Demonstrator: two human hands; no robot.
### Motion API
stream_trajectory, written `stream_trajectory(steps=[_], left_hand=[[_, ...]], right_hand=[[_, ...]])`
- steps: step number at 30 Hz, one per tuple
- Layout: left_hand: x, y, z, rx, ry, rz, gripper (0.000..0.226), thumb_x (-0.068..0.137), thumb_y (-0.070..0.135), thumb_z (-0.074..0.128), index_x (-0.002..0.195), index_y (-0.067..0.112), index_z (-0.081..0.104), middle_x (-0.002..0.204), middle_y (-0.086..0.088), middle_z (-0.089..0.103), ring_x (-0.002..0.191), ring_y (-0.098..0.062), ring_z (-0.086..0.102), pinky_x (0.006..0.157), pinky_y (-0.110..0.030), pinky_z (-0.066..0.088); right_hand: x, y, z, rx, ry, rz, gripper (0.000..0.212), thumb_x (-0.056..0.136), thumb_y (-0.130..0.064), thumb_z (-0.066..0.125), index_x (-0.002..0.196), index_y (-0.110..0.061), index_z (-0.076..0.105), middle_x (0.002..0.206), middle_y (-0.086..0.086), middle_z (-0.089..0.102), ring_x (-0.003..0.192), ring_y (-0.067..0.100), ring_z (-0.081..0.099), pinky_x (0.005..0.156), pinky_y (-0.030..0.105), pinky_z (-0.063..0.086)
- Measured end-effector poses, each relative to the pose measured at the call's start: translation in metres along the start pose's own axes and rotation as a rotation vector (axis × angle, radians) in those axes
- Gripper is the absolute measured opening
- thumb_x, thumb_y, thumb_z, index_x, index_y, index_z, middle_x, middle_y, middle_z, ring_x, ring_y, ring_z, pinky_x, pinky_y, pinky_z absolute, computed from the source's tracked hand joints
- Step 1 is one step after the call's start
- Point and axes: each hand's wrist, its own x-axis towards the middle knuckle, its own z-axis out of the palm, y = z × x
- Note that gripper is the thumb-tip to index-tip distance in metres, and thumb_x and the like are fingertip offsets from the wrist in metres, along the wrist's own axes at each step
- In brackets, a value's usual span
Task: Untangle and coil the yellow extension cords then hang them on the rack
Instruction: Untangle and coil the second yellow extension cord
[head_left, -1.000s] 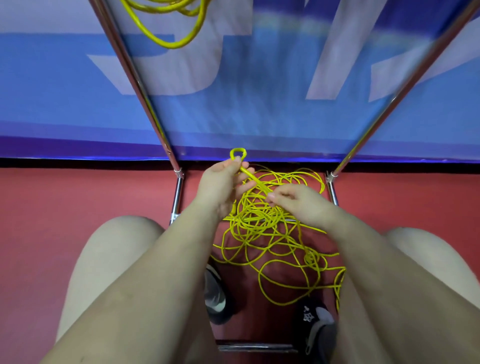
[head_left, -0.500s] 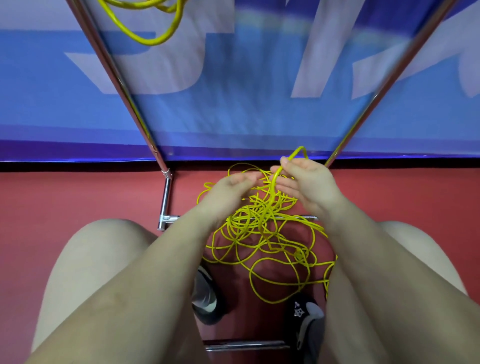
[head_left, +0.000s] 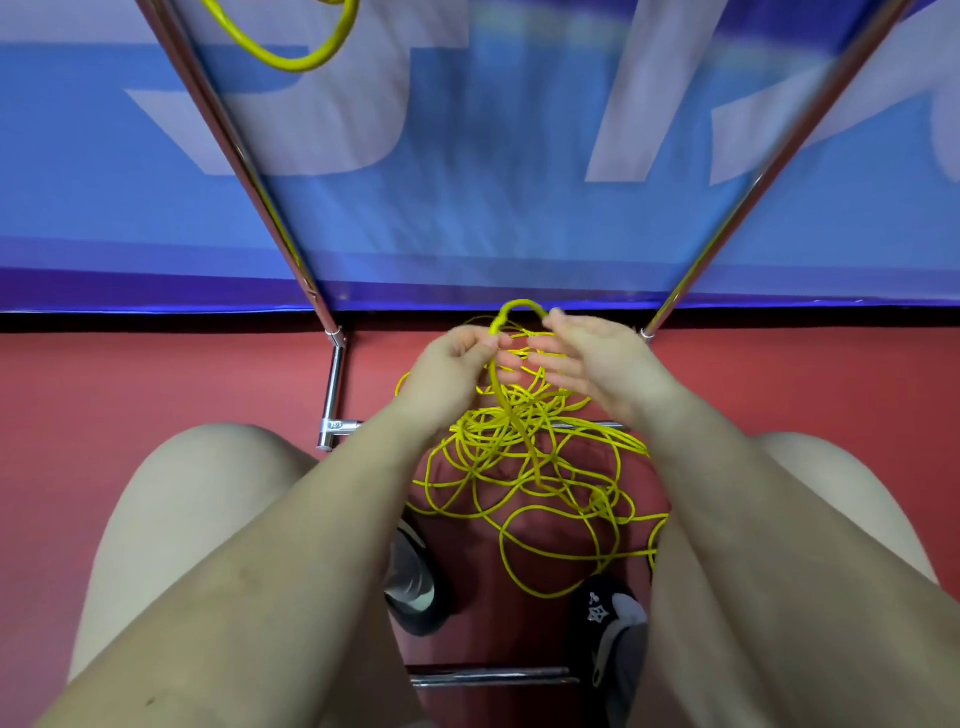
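Above the tangle (head_left: 524, 467), left hand (head_left: 447, 371) pinches cord loop (head_left: 519, 306).

I can't read any text here. The blue banner (head_left: 467, 156) behind the rack pole (head_left: 234, 156) carries large pale letter shapes, cropped and blurred, and I cannot tell which letters.

Cord tangle (head_left: 524, 467) on floor (head_left: 156, 384) btwn rack poles (head_left: 234, 150), under both hands (head_left: 524, 358), shoes (head_left: 613, 623) nearer.
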Motion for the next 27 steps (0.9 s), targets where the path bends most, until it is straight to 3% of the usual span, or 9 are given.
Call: stream_trajectory(steps=[4, 6, 8, 11, 15, 20, 23, 27], left_hand=[[0.004, 0.006, -0.01, -0.219, 0.15, -0.021, 0.022, 0.103, 0.017, 0.035, 0.091, 0.017, 0.053, 0.085, 0.0, 0.063, 0.063, -0.003, 0.066, 0.054, -0.022, 0.053], [0.006, 0.007, -0.014, -0.317, 0.199, -0.026, 0.021, 0.103, 0.018, 0.035, 0.091, 0.017, 0.053, 0.086, 0.0, 0.063, 0.064, -0.004, 0.068, 0.054, -0.023, 0.054], [0.008, 0.008, -0.016, -0.4, 0.235, -0.029, 0.021, 0.103, 0.018, 0.036, 0.091, 0.015, 0.053, 0.087, -0.001, 0.064, 0.063, -0.004, 0.068, 0.055, -0.023, 0.055], [0.01, 0.009, -0.017, -0.505, 0.242, -0.037, 0.018, 0.102, 0.018, 0.038, 0.097, 0.013, 0.054, 0.09, -0.003, 0.065, 0.068, -0.008, 0.07, 0.059, -0.025, 0.057], [0.01, 0.008, -0.016, -0.447, 0.156, -0.063, 0.02, 0.102, 0.02, 0.039, 0.117, 0.014, 0.051, 0.1, -0.004, 0.064, 0.085, -0.015, 0.065, 0.073, -0.027, 0.055], [0.002, -0.008, -0.004, 0.085, -0.159, -0.132, 0.023, 0.1, 0.026, 0.041, 0.112, 0.018, 0.06, 0.112, -0.005, 0.064, 0.099, -0.018, 0.059, 0.087, -0.03, 0.046], [-0.003, -0.014, 0.001, 0.219, -0.265, -0.098, 0.014, 0.098, 0.018, 0.048, 0.094, 0.02, 0.061, 0.096, -0.004, 0.066, 0.085, -0.011, 0.06, 0.084, -0.027, 0.046], [-0.001, -0.011, 0.004, 0.173, -0.201, -0.019, 0.022, 0.096, -0.001, 0.047, 0.09, 0.018, 0.056, 0.075, 0.0, 0.063, 0.06, 0.004, 0.06, 0.064, -0.015, 0.047]], right_hand=[[-0.001, 0.022, 0.005, -0.628, -0.155, -0.136, 0.023, 0.092, -0.022, 0.057, 0.112, -0.011, 0.061, 0.104, 0.007, 0.065, 0.093, 0.011, 0.058, 0.082, 0.02, 0.045], [-0.001, 0.03, 0.003, -0.737, -0.21, -0.124, 0.029, 0.088, -0.019, 0.063, 0.115, -0.009, 0.06, 0.095, 0.003, 0.061, 0.09, 0.013, 0.056, 0.087, 0.028, 0.046], [-0.001, 0.032, 0.001, -0.78, -0.214, -0.124, 0.023, 0.086, -0.016, 0.066, 0.107, -0.018, 0.057, 0.084, -0.004, 0.055, 0.081, 0.017, 0.054, 0.084, 0.038, 0.048], [-0.001, 0.029, -0.001, -0.791, -0.155, -0.212, 0.017, 0.086, -0.012, 0.066, 0.102, -0.013, 0.06, 0.073, -0.008, 0.055, 0.065, 0.015, 0.051, 0.069, 0.029, 0.045], [-0.005, 0.017, 0.006, -0.416, -0.113, -0.182, 0.006, 0.089, -0.011, 0.061, 0.092, -0.016, 0.058, 0.078, 0.001, 0.065, 0.063, 0.012, 0.06, 0.061, 0.023, 0.051], [-0.003, 0.001, -0.002, 0.17, 0.109, -0.073, 0.007, 0.092, -0.016, 0.057, 0.096, -0.011, 0.056, 0.082, 0.002, 0.066, 0.06, 0.009, 0.067, 0.057, 0.019, 0.056], [0.002, 0.001, -0.008, 0.381, 0.182, 0.006, 0.009, 0.092, -0.019, 0.057, 0.094, -0.011, 0.056, 0.087, 0.001, 0.066, 0.071, 0.01, 0.067, 0.056, 0.019, 0.055], [0.005, 0.003, -0.007, 0.481, 0.171, 0.003, 0.027, 0.093, -0.021, 0.056, 0.115, -0.006, 0.052, 0.099, 0.006, 0.066, 0.08, 0.013, 0.066, 0.058, 0.021, 0.056]])
